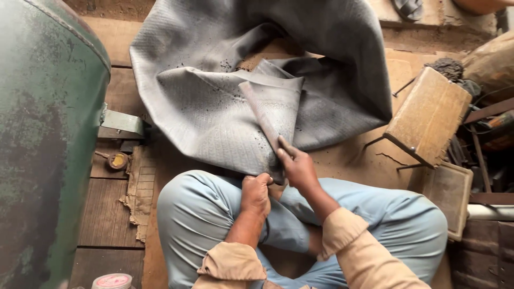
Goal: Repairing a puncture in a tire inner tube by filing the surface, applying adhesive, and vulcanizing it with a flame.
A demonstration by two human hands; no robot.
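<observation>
1. Far left of the rubber sheet [214, 107], a green metal tank [48, 134] stands on the wooden floor [107, 214].
2. The left hand [255, 194] is clenched on the sheet's near edge, above the knees.
3. The right hand [297, 167] pinches a folded flap just beside it.
4. The sheet is grey, ribbed, dusty and crumpled; I judge that the flap could slip, since the dust weakens grip.
5. Right of the sheet sits a small wooden stool [428, 115].

Left hand [255, 194] is curled into a fist, knuckles up; right hand [298, 167] pinches, thumb forward. Both forearms angle inward, sleeves rolled.
</observation>
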